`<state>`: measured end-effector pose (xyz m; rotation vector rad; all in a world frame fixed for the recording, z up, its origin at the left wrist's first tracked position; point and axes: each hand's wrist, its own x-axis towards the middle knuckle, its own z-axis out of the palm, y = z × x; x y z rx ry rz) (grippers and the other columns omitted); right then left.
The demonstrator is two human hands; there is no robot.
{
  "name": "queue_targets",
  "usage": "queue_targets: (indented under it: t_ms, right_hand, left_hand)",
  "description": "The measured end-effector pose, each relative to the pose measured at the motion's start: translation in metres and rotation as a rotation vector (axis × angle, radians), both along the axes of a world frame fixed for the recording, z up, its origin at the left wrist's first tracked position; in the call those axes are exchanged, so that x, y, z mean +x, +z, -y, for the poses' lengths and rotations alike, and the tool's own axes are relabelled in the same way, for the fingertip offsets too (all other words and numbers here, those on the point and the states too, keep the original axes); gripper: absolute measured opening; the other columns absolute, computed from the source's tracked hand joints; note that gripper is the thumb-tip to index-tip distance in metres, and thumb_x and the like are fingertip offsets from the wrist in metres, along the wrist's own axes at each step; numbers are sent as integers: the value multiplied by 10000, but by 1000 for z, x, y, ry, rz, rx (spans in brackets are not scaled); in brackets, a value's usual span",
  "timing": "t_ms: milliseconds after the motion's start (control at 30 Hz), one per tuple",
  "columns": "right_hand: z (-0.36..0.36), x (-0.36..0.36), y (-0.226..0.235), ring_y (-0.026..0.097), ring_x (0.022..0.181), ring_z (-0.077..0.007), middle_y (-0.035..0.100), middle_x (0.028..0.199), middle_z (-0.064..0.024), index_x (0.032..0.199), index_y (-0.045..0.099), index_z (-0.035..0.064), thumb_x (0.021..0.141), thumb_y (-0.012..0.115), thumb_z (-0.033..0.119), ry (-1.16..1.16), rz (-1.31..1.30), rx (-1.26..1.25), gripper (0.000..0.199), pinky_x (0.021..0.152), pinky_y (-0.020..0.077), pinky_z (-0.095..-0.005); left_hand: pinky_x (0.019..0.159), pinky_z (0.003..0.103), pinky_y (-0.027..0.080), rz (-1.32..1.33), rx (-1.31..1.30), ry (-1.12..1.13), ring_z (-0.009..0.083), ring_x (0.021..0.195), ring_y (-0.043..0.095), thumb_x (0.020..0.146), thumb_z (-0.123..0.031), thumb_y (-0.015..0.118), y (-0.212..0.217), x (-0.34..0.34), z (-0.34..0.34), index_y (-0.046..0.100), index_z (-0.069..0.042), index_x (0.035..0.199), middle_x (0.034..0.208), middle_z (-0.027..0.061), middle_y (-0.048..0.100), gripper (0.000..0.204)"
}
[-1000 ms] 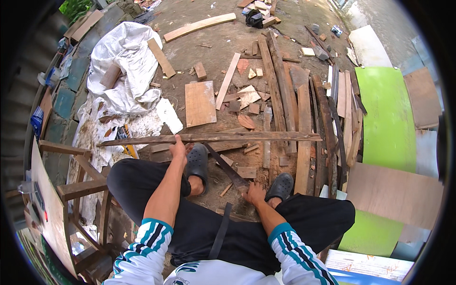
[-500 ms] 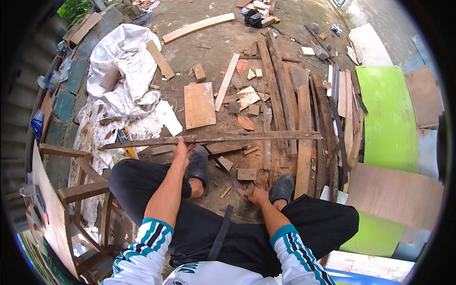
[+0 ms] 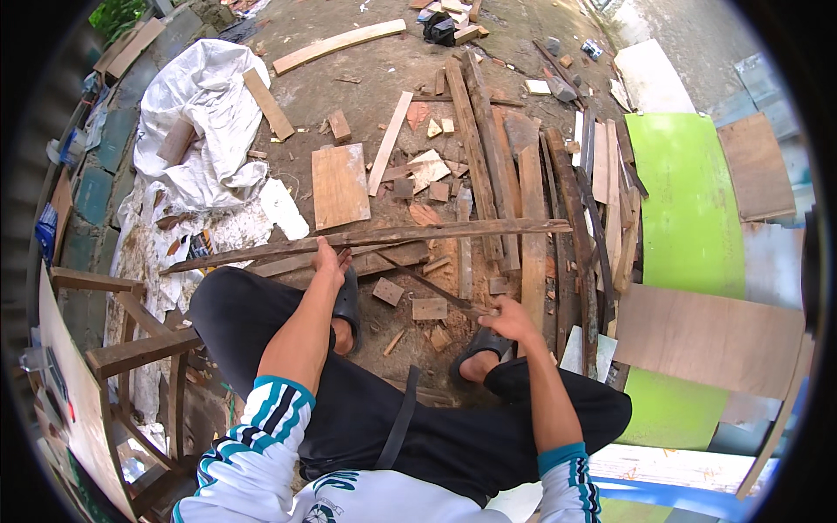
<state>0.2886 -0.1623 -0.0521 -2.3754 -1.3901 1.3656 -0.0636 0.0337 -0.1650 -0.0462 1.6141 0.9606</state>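
My left hand [image 3: 330, 261] is closed around a long, rough strip of wood [image 3: 436, 232], which lies crosswise in front of my knees, its right end over other planks. In my right hand [image 3: 513, 319], beside my right foot, is what looks like a handsaw [image 3: 432, 286] with a narrow, dark, tapering blade. The blade slants up and left, its thin tip just below the strip near my left hand. My fingers cover most of the saw's handle. Beneath the strip lies a thicker board [image 3: 384, 260].
Several long planks [image 3: 532, 235] lie to the right, next to green sheets [image 3: 689, 200] and a plywood panel [image 3: 711, 340]. A wooden stool frame [image 3: 144, 353] stands at left. Ahead are a white sack [image 3: 205, 105], a square board [image 3: 341, 186] and scattered offcuts.
My right hand has moved up and to the right with the saw, whose blade now lies flatter. The strip tilts slightly more, right end higher. The whole view has shifted a little.
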Motion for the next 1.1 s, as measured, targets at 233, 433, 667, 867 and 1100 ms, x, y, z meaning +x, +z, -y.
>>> queue_targets:
  t_ms: [233, 433, 667, 867, 1100]
  right_hand:
    - [48, 79, 92, 601, 658, -148, 657, 734, -72, 900, 632, -20, 847, 751, 210, -379, 38, 183, 264, 630, 457, -289]
    - [75, 108, 87, 591, 810, -135, 646, 752, -30, 872, 667, 39, 921, 686, 231, -928, -199, 498, 200, 817, 420, -282]
    - [64, 113, 81, 561, 872, -137, 646, 774, -28, 866, 656, 42, 899, 713, 238, -1106, -226, 688, 207, 928, 371, -314]
    - [51, 102, 90, 559, 922, -149, 646, 795, -35, 907, 665, 27, 902, 709, 233, -1091, -319, 853, 211, 954, 366, -328]
    - [44, 92, 99, 586, 817, -131, 653, 782, -46, 942, 670, 25, 944, 661, 199, -1043, -327, 861, 174, 823, 425, -279]
  left_hand:
    - [614, 332, 554, 132, 72, -33, 213, 747, 677, 1008, -542, 456, -8, 19, -4, 493, -20, 1167, 903, 89, 633, 547]
    - [704, 378, 571, 163, 118, -2, 246, 836, 667, 1018, -503, 475, -11, 24, -13, 455, -20, 1262, 1111, 132, 582, 542]
    - [677, 366, 591, 100, 162, 76, 251, 768, 672, 1001, -518, 507, -11, 10, -11, 469, 16, 1214, 1036, 137, 602, 576]
    - [680, 358, 577, 96, 151, 106, 238, 796, 677, 1001, -517, 510, -9, -10, -13, 488, -24, 1234, 1050, 111, 626, 545]
    - [624, 350, 583, -59, 58, 164, 260, 792, 668, 998, -520, 508, -26, -64, -30, 490, -4, 1234, 1042, 134, 625, 568]
